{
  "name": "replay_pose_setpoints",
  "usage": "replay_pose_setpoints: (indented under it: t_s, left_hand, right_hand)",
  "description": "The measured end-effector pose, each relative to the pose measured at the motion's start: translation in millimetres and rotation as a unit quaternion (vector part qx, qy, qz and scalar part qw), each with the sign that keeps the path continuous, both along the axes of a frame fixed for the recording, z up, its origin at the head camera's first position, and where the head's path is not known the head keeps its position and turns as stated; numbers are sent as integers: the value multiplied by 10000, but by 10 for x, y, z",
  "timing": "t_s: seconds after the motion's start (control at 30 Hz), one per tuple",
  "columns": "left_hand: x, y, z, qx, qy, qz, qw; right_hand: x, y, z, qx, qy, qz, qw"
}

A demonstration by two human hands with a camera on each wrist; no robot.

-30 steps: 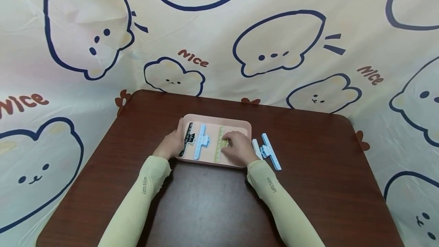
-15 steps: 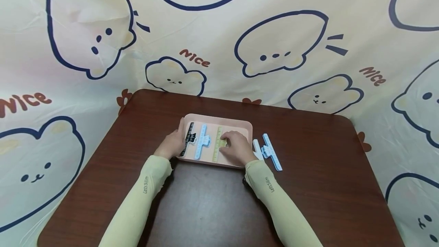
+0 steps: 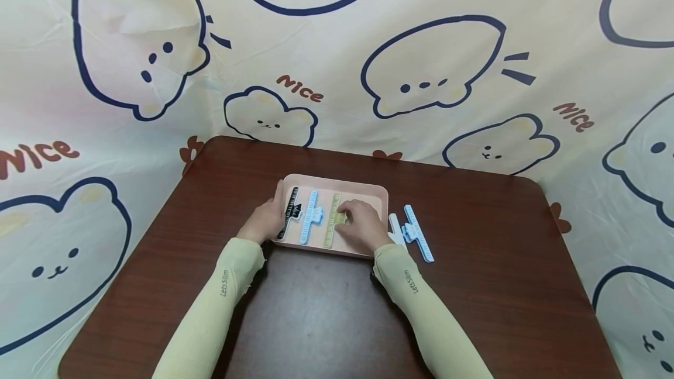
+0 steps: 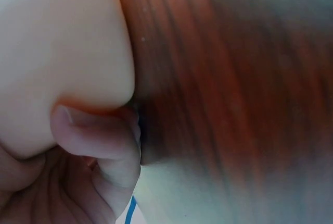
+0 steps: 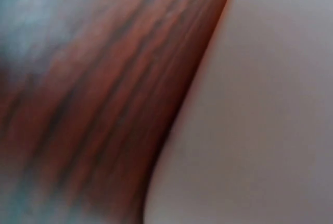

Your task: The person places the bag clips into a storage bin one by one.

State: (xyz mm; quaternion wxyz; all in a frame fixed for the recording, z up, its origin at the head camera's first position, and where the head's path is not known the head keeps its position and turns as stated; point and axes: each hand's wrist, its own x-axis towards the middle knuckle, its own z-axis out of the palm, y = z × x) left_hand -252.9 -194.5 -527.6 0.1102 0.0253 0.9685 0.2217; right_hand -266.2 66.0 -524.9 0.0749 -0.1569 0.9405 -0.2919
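Observation:
A shallow pink tray (image 3: 356, 184) lies on the table, and my left hand (image 3: 263, 218) grips its left end. The left wrist view shows the thumb (image 4: 93, 133) against the tray's pale wall (image 4: 67, 41). Inside the tray, my right hand (image 3: 365, 227) pinches a green ruler clip (image 3: 332, 221) by its handle, partly hidden behind the fingers. Left of it lie a blue ruler clip (image 3: 309, 217) and, near my left hand, a black ruler clip (image 3: 289, 212). In the right wrist view only blurred tray wall (image 5: 250, 109) and table show; the hand is out of sight there.
Right of the tray, a blue ruler clip (image 3: 418, 233) lies on the brown table (image 3: 489, 274). Beside it is a paler clip (image 3: 396, 230), partly hidden by my right wrist. A printed cloth (image 3: 337, 51) hangs behind and beside the table.
The green clip has slid slightly left across the tray with my right hand, closer to the blue clip. My left hand has stayed on the tray.

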Motion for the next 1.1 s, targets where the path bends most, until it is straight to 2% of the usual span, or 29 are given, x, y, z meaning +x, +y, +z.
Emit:
replay_pose_setpoints:
  t_s: [0.33,0.77,1.0,1.1]
  left_hand:
    - [7,8,4,-60,-3,17,10000]
    - [-8,18,-25,-31,21,-63,10000]
    - [12,2,-11,-136,179,-144,9996]
    - [13,2,-5,-95,112,-101,9998]
  right_hand:
    - [-7,-20,13,6,90,140,9999]
    - [-25,-15,20,15,-85,93,9999]
    - [-42,-43,29,-29,-138,160,9998]
    - [-49,-55,32,-38,-180,165,9997]
